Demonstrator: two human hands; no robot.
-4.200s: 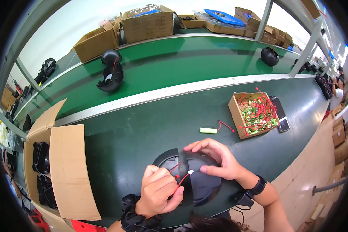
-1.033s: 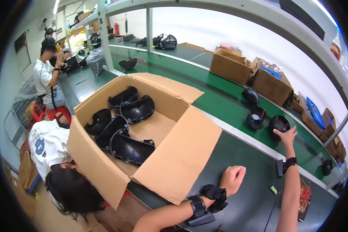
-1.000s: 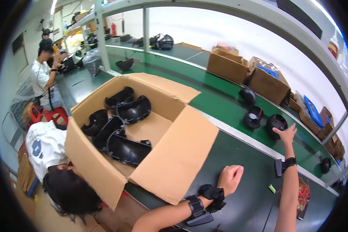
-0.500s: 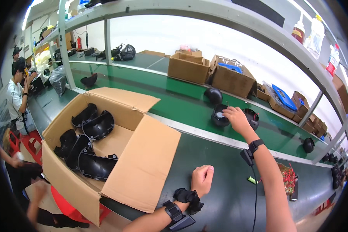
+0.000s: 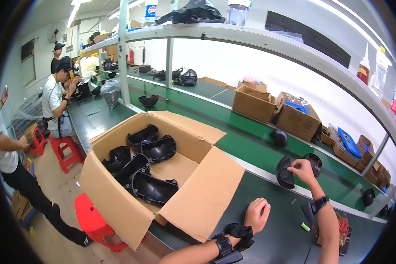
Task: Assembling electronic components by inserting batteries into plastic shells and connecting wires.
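Observation:
My right hand (image 5: pixel 302 170) grips a black curved plastic shell (image 5: pixel 284 173) by its edge, tilted up at the near rim of the green conveyor belt (image 5: pixel 246 147). Just behind that hand lies another round black shell (image 5: pixel 314 162) with a bit of red wire. A dark rounded shell (image 5: pixel 279 137) sits farther back on the belt. My left hand (image 5: pixel 256 215) is closed, with nothing showing in it, above the dark tabletop beside an open cardboard box (image 5: pixel 202 193). Inside the box are several black curved shells (image 5: pixel 155 187).
A small green cylinder (image 5: pixel 305 227) and a bundle of red wires (image 5: pixel 342 229) lie near my right forearm. Cardboard boxes (image 5: pixel 253 105) line the far side of the belt, under a shelf (image 5: pixel 251 35). Red stools (image 5: pixel 90 215) and other people (image 5: pixel 55 103) are at left.
My right hand has lifted a black shell off the belt toward the near rim. The view has swung left, so the box appears farther right. My left hand stays closed.

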